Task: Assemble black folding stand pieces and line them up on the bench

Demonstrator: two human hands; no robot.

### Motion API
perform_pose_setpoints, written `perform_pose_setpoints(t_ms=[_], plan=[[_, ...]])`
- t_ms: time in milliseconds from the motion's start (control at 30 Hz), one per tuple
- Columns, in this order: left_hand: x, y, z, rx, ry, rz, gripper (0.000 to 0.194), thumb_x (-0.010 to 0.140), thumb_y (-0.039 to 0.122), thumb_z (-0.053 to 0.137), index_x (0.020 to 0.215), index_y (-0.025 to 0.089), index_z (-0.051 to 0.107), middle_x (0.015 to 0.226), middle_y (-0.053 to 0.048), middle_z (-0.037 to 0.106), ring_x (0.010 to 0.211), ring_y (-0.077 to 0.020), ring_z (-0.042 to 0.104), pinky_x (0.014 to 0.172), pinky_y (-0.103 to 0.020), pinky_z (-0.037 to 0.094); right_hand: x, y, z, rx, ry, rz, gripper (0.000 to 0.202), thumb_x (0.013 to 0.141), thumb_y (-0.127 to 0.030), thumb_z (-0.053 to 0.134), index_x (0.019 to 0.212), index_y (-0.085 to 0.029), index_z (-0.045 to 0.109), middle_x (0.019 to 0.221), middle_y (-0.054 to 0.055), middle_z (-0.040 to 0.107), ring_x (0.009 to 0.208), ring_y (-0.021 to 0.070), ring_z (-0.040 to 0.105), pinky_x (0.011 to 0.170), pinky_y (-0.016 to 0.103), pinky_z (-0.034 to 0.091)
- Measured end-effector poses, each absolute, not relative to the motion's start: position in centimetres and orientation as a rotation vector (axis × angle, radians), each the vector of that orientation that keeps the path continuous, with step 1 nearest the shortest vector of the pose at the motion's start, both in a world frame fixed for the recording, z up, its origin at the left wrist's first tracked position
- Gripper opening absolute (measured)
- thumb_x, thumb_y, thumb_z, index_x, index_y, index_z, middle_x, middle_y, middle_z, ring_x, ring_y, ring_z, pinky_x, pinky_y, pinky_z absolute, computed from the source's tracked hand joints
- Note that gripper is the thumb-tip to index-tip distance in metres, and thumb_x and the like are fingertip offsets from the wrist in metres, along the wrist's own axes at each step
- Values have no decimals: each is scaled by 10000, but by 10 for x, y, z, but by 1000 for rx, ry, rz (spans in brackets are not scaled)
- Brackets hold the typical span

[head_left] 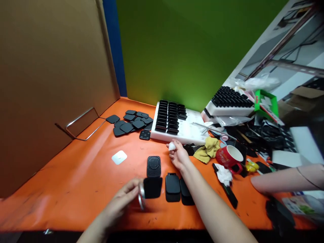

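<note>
My left hand (pixel 126 195) is closed on a flat black square piece with a silver ring (pixel 141 195) at its near side; the black face (pixel 153 187) is tilted up. Between the fingertips of my right hand (pixel 180 157) is a small white wad (pixel 172 146), held above the orange table. Just beyond the left hand's piece lies a black rounded plate (pixel 154 166) with a round textured pattern. Two stacks of black pieces, a left stack (pixel 172 184) and a right stack (pixel 186 191) partly hidden by my right forearm, lie between my arms. A silvery rounded square (pixel 119 157) lies left.
A white foam tray (pixel 192 130) holds rows of upright black pieces, with loose black plates (pixel 126 127) beside it. A bent wire stand (pixel 87 137) leans left. Rightward are a yellow cloth (pixel 207 150), a red mug (pixel 229 158), a tissue-wrapped tool (pixel 229 195) and clutter.
</note>
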State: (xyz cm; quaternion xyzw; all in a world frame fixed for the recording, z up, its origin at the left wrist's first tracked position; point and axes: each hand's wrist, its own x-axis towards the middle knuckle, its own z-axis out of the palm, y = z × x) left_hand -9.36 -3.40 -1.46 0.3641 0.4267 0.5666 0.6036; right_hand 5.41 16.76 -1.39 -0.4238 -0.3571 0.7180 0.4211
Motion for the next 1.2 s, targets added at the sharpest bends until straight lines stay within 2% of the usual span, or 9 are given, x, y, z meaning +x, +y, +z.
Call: perform_pose_setpoints(t_ms=[67, 133, 200, 267, 367, 533, 900, 1200], plan=[[-87, -25, -12, 1046, 1021, 1140, 219, 833, 367, 473, 708, 197, 529, 709, 28, 563, 696, -121, 526, 864, -305, 356, 47, 159, -12, -1038, -958, 1792, 240, 769, -305, 563, 968, -239, 445, 715, 6, 663, 382, 56, 423, 332, 136, 281], [-80, -13, -6, 1169, 1021, 1042, 207, 840, 340, 471, 715, 189, 538, 698, 37, 572, 708, -120, 543, 996, -351, 227, 37, 152, -11, -1025, -1032, 1781, 273, 722, -304, 623, 933, -207, 479, 739, 17, 668, 407, 49, 451, 351, 136, 298], [-74, -2, -3, 1257, 1029, 994, 194, 837, 327, 479, 722, 186, 544, 692, 48, 560, 718, -116, 545, 1049, -366, 114, 29, 149, -11, -1023, -1107, 1766, 272, 677, -316, 667, 846, -170, 511, 723, 26, 663, 430, 58, 485, 368, 149, 326], [-70, 6, -3, 1325, 1046, 963, 197, 844, 331, 462, 726, 189, 533, 676, 61, 531, 704, -107, 536, 1065, -374, 66, 22, 147, -13, -1030, -1179, 1740, 298, 651, -339, 689, 815, -160, 515, 704, 25, 659, 453, 87, 527, 394, 176, 369], [-67, 11, -9, 1359, 1070, 957, 206, 852, 340, 438, 728, 193, 511, 662, 69, 499, 692, -99, 528, 1072, -384, 60, 18, 145, -17, -1050, -1280, 1672, 344, 653, -376, 689, 857, -167, 507, 730, 33, 668, 506, 133, 585, 440, 214, 416], [-68, 9, -19, 1378, 1105, 958, 220, 863, 357, 409, 738, 195, 488, 665, 71, 473, 709, -98, 529, 1074, -391, 86, 16, 145, -21, -1089, -1419, 1589, 357, 677, -440, 654, 853, -153, 537, 750, 67, 681, 538, 169, 614, 415, 216, 388], [-69, 10, -16, 1419, 1138, 927, 235, 872, 367, 381, 730, 196, 459, 650, 75, 427, 671, -88, 494, 1075, -400, 117, 12, 146, -27, -1078, -1477, 1558, 338, 710, -465, 615, 835, -167, 514, 741, 51, 686, 518, 163, 612, 433, 233, 411], [-68, 11, -14, 1442, 1169, 915, 230, 870, 354, 374, 742, 196, 481, 662, 72, 474, 679, -96, 516, 1076, -418, 124, 12, 145, -26, -1066, -1480, 1560, 353, 707, -467, 613, 857, -165, 509, 744, 54, 686, 535, 173, 620, 446, 244, 427]])
